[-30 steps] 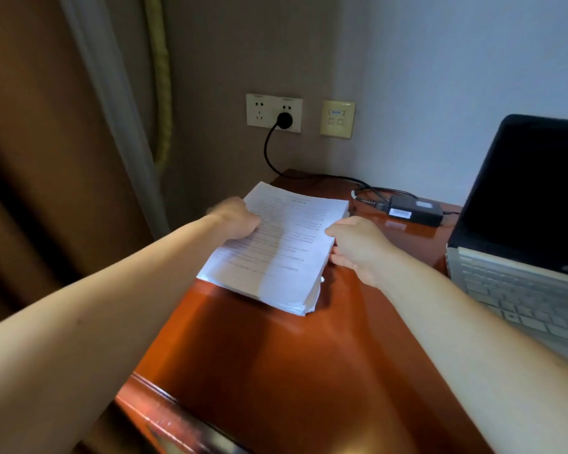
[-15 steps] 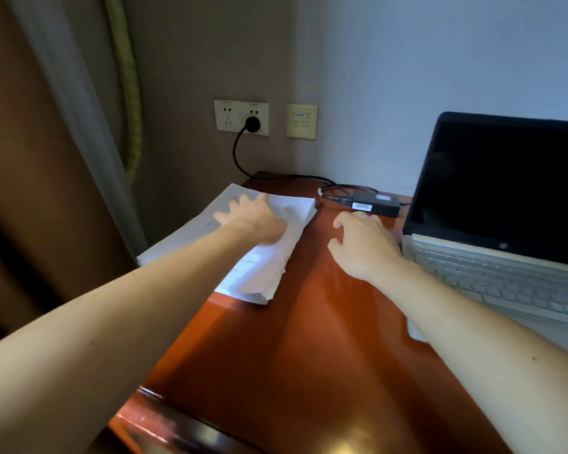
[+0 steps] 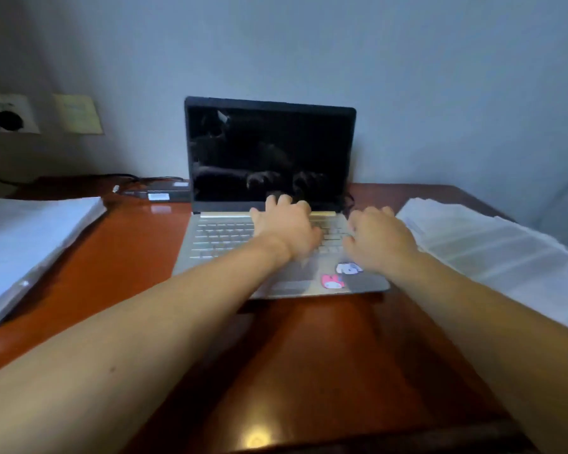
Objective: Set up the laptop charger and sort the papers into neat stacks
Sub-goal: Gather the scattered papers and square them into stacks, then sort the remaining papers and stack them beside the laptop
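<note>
left hand (image 3: 284,224): fingers (image 3: 277,203) loosely spread, empty, over laptop (image 3: 269,152) keys
right hand (image 3: 379,239): same, right of it
charger (image 3: 168,193): mid-left, well apart from fingers
papers (image 3: 30,231): far left, untouched

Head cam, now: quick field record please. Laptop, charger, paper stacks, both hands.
laptop: open on desk, screen dark
charger brick: behind laptop's left side
plug: in wall socket; connection at the laptop's end cannot be told
left stack: squared, left of laptop
right stack: looser, sheets fanned, right of laptop
left hand: over keyboard, holds nothing
right hand: over keyboard's right side, holds nothing
</note>
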Available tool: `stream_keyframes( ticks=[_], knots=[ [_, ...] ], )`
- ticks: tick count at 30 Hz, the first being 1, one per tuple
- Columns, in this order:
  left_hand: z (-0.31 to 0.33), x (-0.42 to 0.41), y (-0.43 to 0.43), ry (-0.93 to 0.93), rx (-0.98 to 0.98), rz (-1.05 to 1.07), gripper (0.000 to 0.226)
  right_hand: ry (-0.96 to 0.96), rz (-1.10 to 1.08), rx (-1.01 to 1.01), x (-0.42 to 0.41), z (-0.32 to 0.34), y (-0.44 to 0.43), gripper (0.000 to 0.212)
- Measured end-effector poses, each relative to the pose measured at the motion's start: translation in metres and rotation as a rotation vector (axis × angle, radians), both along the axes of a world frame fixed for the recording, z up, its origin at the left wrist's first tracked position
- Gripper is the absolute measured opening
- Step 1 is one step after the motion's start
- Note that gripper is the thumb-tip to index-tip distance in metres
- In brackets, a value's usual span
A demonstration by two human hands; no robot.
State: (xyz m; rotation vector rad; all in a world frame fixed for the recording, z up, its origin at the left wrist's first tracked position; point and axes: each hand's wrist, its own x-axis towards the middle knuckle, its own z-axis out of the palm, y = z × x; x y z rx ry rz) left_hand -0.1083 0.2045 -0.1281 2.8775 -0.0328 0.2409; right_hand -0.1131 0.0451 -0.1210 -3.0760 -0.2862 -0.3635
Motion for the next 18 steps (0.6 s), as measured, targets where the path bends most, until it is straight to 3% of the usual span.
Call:
stream_keyframes(
  ticks=[3, 6, 10, 14, 18],
  knots=[
    [-0.008, 0.011, -0.075, 0.007, -0.005, -0.175, 0.043, 0.037, -0.178, -0.018, -0.002, -0.005, -0.080, 0.041],
    [-0.015, 0.021, -0.137, 0.042, 0.048, -0.316, 0.043, 0.153, -0.339, -0.033, -0.004, -0.016, -0.150, 0.067],
    [-0.020, 0.035, -0.193, 0.153, 0.144, -0.392, 0.044, 0.326, -0.376, 0.055, -0.009, -0.035, -0.209, 0.092],
    [-0.024, 0.055, -0.214, 0.259, 0.151, -0.448, 0.054, 0.349, -0.290, 0.070, -0.007, -0.042, -0.230, 0.092],
    [-0.023, 0.069, -0.221, 0.234, 0.142, -0.504, 0.066, 0.296, -0.212, 0.019, 0.000, -0.036, -0.238, 0.064]
  ],
)
